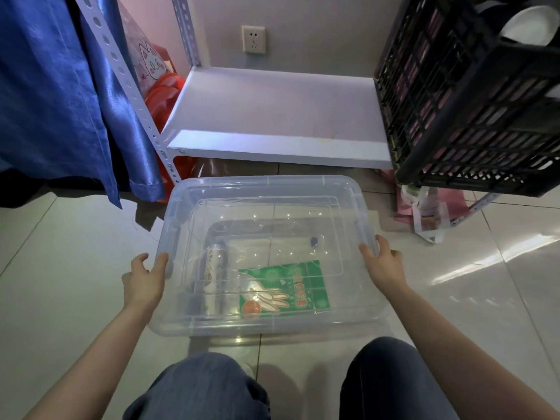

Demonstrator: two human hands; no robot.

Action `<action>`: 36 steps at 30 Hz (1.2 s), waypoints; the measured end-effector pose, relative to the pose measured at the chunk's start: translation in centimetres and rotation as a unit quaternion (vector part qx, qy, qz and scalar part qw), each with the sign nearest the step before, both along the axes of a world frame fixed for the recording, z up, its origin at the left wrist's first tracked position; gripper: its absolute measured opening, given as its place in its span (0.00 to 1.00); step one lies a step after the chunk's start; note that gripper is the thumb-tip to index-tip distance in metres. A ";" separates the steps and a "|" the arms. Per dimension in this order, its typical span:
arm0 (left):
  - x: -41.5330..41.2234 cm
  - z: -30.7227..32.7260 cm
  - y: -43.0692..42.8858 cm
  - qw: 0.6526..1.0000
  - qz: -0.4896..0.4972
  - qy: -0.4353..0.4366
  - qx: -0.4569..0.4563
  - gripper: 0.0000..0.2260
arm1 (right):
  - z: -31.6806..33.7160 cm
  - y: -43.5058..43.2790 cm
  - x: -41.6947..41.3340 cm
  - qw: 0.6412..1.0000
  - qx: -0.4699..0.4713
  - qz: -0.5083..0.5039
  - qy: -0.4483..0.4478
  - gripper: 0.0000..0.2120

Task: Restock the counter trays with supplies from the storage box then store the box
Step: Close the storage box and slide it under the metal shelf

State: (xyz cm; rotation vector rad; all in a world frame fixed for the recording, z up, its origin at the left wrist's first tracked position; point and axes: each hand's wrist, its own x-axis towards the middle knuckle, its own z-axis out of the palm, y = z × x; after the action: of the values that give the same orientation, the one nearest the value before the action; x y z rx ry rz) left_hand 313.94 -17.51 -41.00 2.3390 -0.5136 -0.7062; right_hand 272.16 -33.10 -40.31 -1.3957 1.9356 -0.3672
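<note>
We gripped the clear plastic lidded storage box on the pale floor tiles.

Our left hand and right hand clasped its short sides; inside lay a green packet, its print unreadable. The bare white shelf stood beyond.

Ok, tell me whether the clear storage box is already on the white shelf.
No: the clear storage box sits on the tiled floor before the white shelf.

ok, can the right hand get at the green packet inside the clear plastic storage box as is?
Probably not: the right hand is at the box's side, and the clear lid appears to cover the green packet.
</note>
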 end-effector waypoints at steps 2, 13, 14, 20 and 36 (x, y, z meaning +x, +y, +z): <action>0.0 0.1 -0.2 0.998 0.016 0.066 0.002 0.32 | -0.2 -0.3 -0.1 0.999 0.016 0.006 0.030 0.31; -0.7 0.7 -0.3 0.991 -0.060 -0.116 -0.035 0.26 | 0.7 -0.5 0.5 0.993 -0.094 -0.061 -0.022 0.30; -0.6 0.7 -0.3 0.990 -0.062 -0.117 -0.037 0.25 | 0.7 -0.4 0.6 0.993 -0.095 -0.065 -0.026 0.28; -1.6 0.6 -0.3 0.987 -0.059 -0.147 -0.012 0.21 | 0.0 0.5 0.9 0.985 -0.132 -0.085 -0.066 0.24; -2.3 1.1 0.4 0.980 -0.086 -0.180 -0.022 0.18 | -0.2 2.1 0.2 0.994 -0.106 0.019 0.008 0.24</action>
State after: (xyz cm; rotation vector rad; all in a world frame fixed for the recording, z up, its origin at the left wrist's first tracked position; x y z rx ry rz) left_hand 311.59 -17.07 -39.88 2.4092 -0.8912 -0.3377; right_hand 272.38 -31.01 -40.46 -1.5725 1.9230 -0.5583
